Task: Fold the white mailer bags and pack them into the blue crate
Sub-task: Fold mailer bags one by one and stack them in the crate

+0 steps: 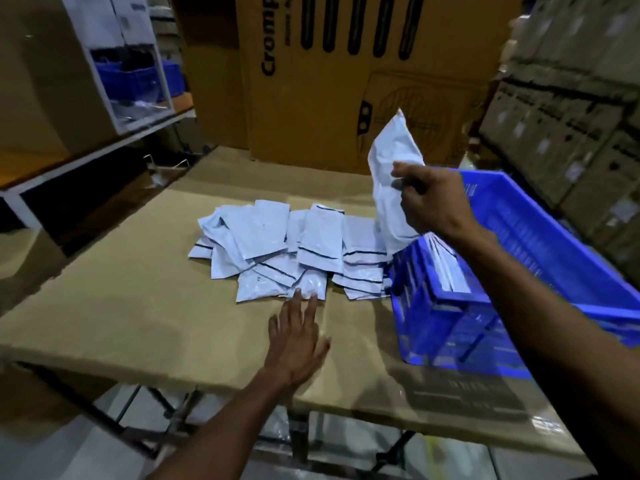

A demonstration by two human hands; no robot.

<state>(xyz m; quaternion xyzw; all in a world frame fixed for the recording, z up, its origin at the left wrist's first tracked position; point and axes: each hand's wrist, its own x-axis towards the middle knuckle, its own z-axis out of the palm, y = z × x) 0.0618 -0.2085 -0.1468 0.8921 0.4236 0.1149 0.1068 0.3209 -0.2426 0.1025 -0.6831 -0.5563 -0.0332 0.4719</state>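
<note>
R hand (429, 199) pinches one white mailer bag (393, 178), held upright above the near-left corner of the blue crate (540, 237); bag looks unfolded or only part folded, can't tell which. L hand (294, 334) lies flat, fingers straight and spread, on the counter (138, 306), fingertips touching the near edge of the bag pile (294, 251).

Progress, est.: some bags already stand packed inside crate at its left wall (446, 268); count not readable. Pile of loose bags left on counter mid-area, overlapping, approx. a dozen or more, so most of task appears left to do.

Room: crate sits at counter's right side, tilted, its near-left corner just beside the pile's right end. Near and left parts of counter carry only cardboard cover, so there is folding space in front of pile. Far edge backed by large cardboard boxes (311, 81); shelf (104, 98) off left edge. Crate interior toward right looks mostly unfilled.
</note>
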